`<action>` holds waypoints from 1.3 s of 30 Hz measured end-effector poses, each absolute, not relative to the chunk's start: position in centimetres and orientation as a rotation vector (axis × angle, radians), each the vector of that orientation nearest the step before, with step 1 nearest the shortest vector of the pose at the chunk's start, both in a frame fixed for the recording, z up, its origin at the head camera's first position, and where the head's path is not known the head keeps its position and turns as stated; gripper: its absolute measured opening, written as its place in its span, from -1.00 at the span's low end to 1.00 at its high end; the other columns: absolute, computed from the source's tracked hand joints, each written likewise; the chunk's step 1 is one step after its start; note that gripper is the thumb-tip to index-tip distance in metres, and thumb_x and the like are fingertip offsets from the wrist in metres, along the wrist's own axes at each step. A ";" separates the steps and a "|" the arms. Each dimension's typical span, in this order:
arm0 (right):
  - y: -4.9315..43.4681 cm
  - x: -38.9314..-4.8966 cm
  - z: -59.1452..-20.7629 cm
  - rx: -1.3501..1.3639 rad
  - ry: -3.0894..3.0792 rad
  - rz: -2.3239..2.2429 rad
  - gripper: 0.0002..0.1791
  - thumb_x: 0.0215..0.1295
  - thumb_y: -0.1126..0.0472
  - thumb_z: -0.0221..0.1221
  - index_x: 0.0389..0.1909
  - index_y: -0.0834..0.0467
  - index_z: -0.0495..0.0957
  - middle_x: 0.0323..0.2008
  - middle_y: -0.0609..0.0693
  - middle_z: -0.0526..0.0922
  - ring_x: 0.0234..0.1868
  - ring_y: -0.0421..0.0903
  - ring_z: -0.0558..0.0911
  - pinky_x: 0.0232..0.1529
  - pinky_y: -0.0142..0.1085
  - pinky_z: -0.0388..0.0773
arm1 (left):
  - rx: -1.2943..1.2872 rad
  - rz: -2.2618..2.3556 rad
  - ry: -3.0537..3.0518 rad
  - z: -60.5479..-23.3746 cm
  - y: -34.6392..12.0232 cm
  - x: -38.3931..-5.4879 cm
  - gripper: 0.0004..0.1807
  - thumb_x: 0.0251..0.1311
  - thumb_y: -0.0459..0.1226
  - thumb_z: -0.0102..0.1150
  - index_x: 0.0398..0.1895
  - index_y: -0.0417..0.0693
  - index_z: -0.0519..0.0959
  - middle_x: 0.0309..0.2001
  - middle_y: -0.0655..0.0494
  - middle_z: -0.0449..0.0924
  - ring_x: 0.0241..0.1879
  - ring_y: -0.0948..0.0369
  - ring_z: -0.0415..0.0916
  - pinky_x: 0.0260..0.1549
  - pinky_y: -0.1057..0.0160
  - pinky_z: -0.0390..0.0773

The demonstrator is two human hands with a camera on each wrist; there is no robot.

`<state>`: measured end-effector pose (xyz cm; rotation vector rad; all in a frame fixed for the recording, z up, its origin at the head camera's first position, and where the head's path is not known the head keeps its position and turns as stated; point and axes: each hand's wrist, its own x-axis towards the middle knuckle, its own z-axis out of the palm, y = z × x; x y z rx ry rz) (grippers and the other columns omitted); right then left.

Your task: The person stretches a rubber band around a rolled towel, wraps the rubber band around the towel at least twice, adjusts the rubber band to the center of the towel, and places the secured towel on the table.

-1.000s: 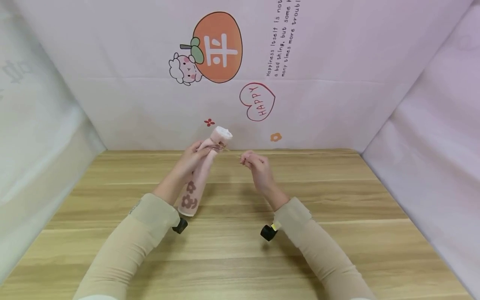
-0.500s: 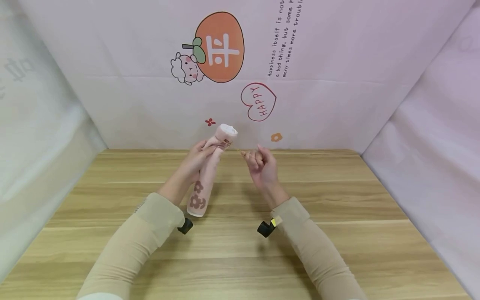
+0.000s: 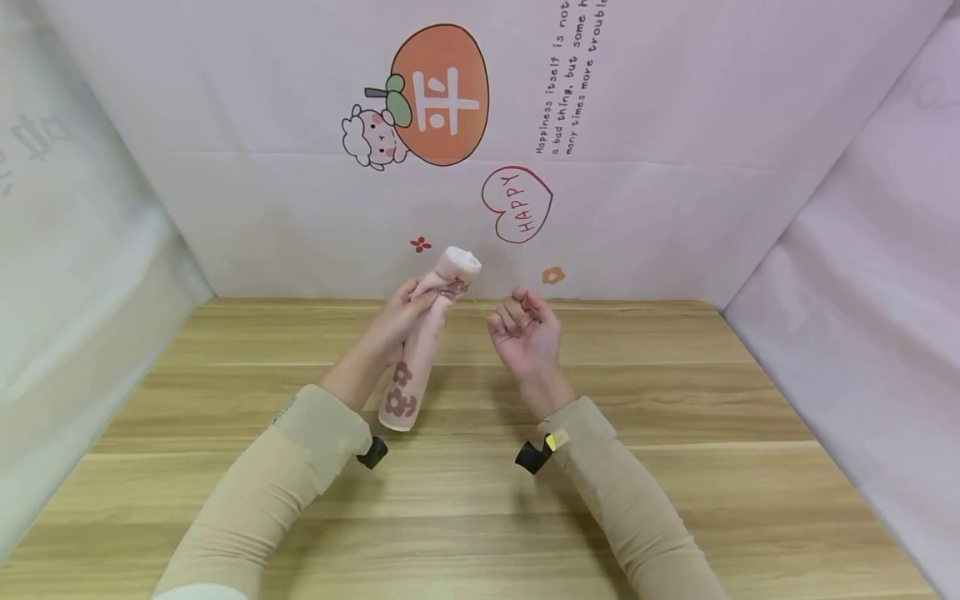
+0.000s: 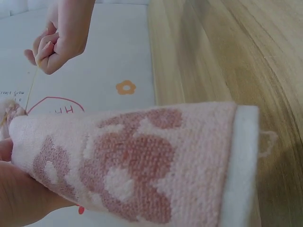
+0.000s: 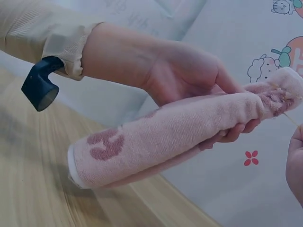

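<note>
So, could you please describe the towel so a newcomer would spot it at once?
Over the far part of the table is the left hand. It grips the towel, a slanting roll narrowed near its upper end. Unlike the flat prints on the wall, it is pink cloth with darker flowers.

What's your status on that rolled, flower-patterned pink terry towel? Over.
Left hand grips rolled pink towel near cinched end. Right hand holds thin yellowish strand, running straight to that end. No obstruction visible.
</note>
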<state>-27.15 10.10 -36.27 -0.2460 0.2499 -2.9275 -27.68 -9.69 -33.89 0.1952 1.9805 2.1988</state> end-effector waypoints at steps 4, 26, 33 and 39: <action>10.0 -27.1 -36.5 -0.274 0.390 -2.917 -0.49 0.59 0.17 -0.22 -0.59 0.21 0.46 -0.74 -0.10 0.11 -0.69 -0.18 0.06 -0.49 -0.36 0.09 | 0.185 2.221 1.985 -33.8 -9.8 -27.7 -0.57 0.61 -0.31 -0.15 0.43 -0.29 0.24 -0.17 0.12 0.51 -0.30 0.32 0.53 -0.28 0.41 0.55; 11.2 -28.0 -35.4 -0.216 0.548 -2.737 -0.60 0.71 0.21 -0.29 -0.16 0.25 0.51 -0.72 -0.13 0.27 -0.66 -0.24 0.03 -0.48 -0.42 0.07 | 0.425 2.091 2.055 -33.5 -9.1 -27.8 -0.58 0.57 -0.30 -0.04 0.40 -0.15 0.31 0.14 -0.12 0.52 -0.18 0.20 0.56 -0.23 0.31 0.59; 11.2 -28.0 -34.2 -0.006 0.262 -2.798 -0.62 0.67 0.33 -0.35 0.36 0.28 0.22 -0.17 0.11 0.59 -0.56 -0.14 0.33 -0.39 -0.34 0.28 | 0.562 1.994 2.163 -33.7 -9.5 -27.8 -0.60 0.57 -0.31 -0.03 0.39 -0.18 0.33 0.24 -0.17 0.47 -0.02 0.16 0.53 -0.05 0.25 0.55; 10.5 -28.1 -33.6 0.258 0.353 -2.924 -0.41 0.59 0.47 -0.29 0.58 0.18 0.12 0.44 0.04 0.36 0.12 -0.10 0.60 -0.06 -0.40 0.59 | 0.686 1.830 2.327 -34.2 -9.5 -27.6 -0.64 0.56 -0.28 0.02 0.32 -0.17 0.42 0.19 -0.15 0.54 -0.01 0.07 0.53 0.00 0.13 0.55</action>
